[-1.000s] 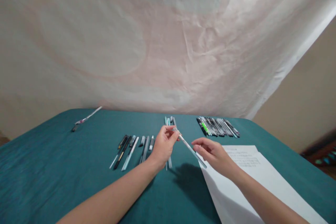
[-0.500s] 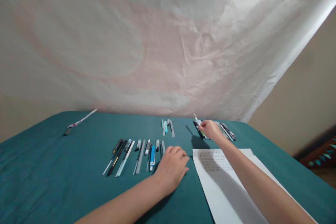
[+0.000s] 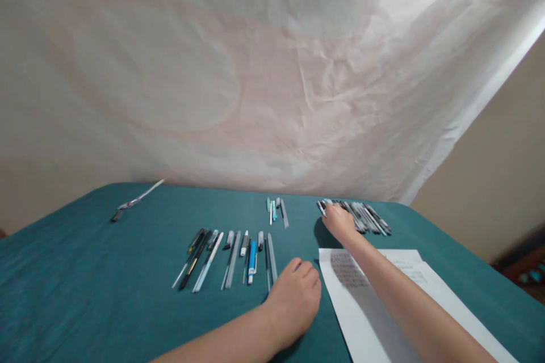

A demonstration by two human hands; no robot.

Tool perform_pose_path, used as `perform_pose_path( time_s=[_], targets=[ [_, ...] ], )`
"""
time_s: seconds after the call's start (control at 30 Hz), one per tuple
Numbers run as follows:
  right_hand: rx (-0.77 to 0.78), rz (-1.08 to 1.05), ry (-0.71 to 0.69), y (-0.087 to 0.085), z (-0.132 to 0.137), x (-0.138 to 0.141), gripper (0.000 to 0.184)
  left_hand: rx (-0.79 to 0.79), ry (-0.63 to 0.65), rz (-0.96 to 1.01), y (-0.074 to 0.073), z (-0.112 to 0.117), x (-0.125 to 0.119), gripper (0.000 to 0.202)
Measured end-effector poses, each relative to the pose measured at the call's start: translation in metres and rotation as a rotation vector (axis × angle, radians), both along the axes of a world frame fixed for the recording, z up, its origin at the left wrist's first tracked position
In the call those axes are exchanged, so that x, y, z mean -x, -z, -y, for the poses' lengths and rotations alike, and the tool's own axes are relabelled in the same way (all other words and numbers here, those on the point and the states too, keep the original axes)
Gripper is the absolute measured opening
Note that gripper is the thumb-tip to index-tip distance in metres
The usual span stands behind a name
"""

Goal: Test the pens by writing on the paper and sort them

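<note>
My right hand [image 3: 339, 221] reaches to the far side of the table and lies on the left end of a pile of dark and white pens [image 3: 361, 215]. Its fingers are closed down on a white pen [image 3: 322, 207] whose tip sticks out to the left. My left hand [image 3: 298, 295] rests palm down on the teal tablecloth [image 3: 85, 283], fingers loosely flat, holding nothing. It lies just right of a row of several pens [image 3: 230, 255].
A printed white sheet of paper [image 3: 383, 306] lies under my right forearm. A small group of pens [image 3: 276, 212] sits at the far middle, and a lone pen [image 3: 136, 202] at the far left. A creased white cloth [image 3: 255, 68] hangs behind the table.
Both hands held a white pen over the middle. My right hand then carried it to the far right pile and lowered it there. My left hand let go and settled on the cloth.
</note>
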State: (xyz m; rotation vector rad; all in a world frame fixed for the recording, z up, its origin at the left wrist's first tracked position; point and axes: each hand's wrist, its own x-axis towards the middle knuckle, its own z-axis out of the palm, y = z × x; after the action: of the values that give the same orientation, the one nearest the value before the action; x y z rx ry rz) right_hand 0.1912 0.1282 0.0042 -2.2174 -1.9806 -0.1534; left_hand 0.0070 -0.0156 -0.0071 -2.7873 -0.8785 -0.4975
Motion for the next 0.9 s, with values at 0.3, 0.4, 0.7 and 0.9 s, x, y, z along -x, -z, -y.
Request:
perform_pose_path(
  time_s=[0.3, 0.4, 0.7, 0.9],
  targets=[
    [0.065, -0.141, -0.237, 0.002, -0.01, 0.071, 0.034, -0.05, 0.046, -0.061, 0.006, 0.006, -0.003, 0.012],
    [0.076, -0.17, -0.245, 0.004, -0.017, 0.093, 0.039, -0.058, 0.084, -0.062, 0.009, 0.007, -0.002, 0.015],
    [0.14, -0.189, -0.178, 0.002, -0.032, 0.104, 0.032, -0.039, 0.151, -0.081, 0.016, 0.011, -0.003, 0.02],
    [0.187, -0.213, -0.178, -0.003, -0.027, 0.091, 0.03, -0.041, 0.147, -0.093, 0.013, 0.014, -0.006, 0.014]
  ],
)
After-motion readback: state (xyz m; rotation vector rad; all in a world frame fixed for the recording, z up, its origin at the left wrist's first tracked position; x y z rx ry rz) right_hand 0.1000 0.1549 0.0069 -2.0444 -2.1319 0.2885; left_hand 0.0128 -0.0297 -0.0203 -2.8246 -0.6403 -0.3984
